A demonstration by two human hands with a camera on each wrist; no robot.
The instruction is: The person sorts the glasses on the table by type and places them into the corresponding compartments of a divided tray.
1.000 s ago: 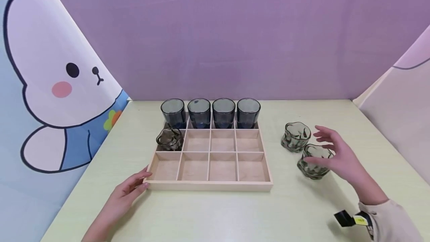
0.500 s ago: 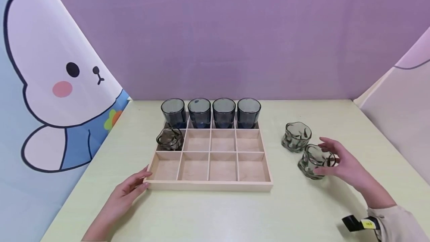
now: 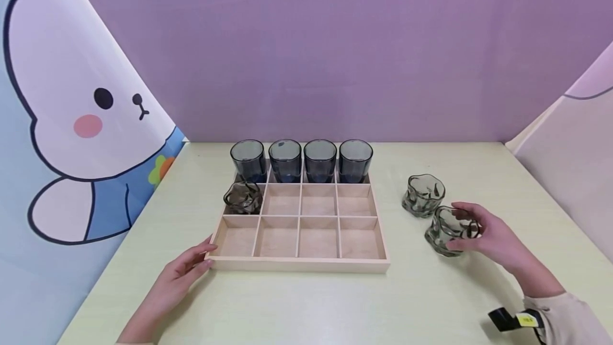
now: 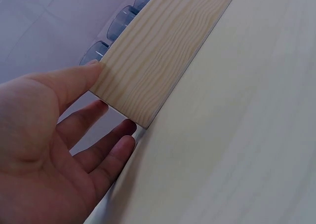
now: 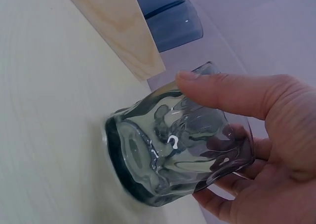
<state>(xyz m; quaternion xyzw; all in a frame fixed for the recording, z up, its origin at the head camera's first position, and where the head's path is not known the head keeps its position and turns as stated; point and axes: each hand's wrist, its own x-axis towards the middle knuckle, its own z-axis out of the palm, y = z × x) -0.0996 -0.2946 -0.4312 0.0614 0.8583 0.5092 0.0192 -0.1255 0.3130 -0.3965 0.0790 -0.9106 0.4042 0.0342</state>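
Observation:
My right hand [image 3: 493, 236] grips a wavy grey-green glass [image 5: 173, 145], thumb on the near side and fingers round the far side. The glass stands upright on the table right of the divided wooden tray [image 3: 299, 265]. Just behind it is a matching wavy glass [image 3: 423, 196]. With thumb and fingertips, my left hand [image 4: 64, 130] holds the tray's front left corner, the thumb on its front wall. A darker-looking wavy glass [image 3: 243, 198] sits in the middle row's leftmost compartment. Several smooth blue-grey tumblers [image 3: 320, 161] fill the back row.
The other compartments of the middle row and the whole front row show bare wood [image 3: 318, 237]. Behind the pale table [image 3: 306, 307] hangs a purple cloth [image 3: 335, 52], with a cartoon-printed cloth [image 3: 96, 174] at the left.
My right hand has come down and slightly toward me, its fingers and thumb closing round the nearer wavy glass. My left hand and the tray have kept their place.

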